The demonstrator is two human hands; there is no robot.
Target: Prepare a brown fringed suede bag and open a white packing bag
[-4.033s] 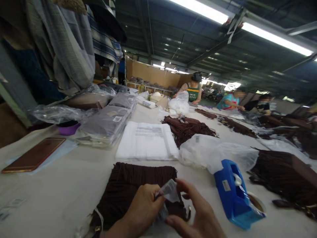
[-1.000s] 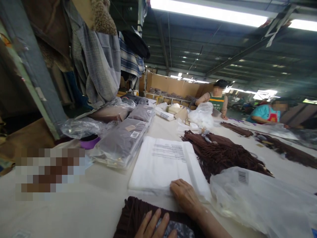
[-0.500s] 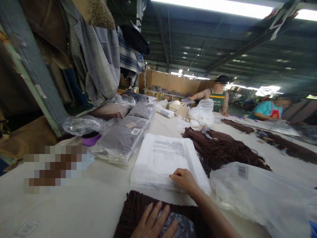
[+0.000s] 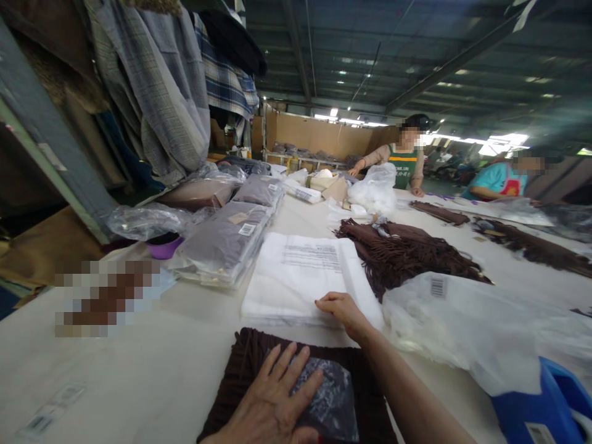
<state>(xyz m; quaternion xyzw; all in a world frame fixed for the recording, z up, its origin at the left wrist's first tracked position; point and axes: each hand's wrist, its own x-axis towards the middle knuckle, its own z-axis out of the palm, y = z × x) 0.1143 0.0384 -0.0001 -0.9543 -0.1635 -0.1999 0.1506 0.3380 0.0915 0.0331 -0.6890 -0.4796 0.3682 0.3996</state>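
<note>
My left hand (image 4: 277, 394) lies flat, fingers spread, on a folded dark brown fringed textile (image 4: 240, 364). Beside its fingers a small clear plastic packet (image 4: 335, 394) rests on the brown cloth. Just beyond is a stack of white translucent plastic bags (image 4: 296, 277) with printed text on top. At the near right part of this stack my right hand (image 4: 342, 311) is closed, thumb and fingers pinched on the top plastic bag. The bag's surface shows slight creases near the fingertips.
Packed grey-brown goods in clear bags (image 4: 226, 234) lie left of the stack. Brown fringed pieces (image 4: 407, 253) and a large plastic bag (image 4: 444, 327) lie right, near a blue bin (image 4: 531, 401). Two people work across the table; one wears a green apron (image 4: 402, 166). Coats hang at left.
The view has tipped downward, bringing more of the blue bin and the brown textile into sight. Both hands keep nearly the same places on the cloth and the bag stack.
</note>
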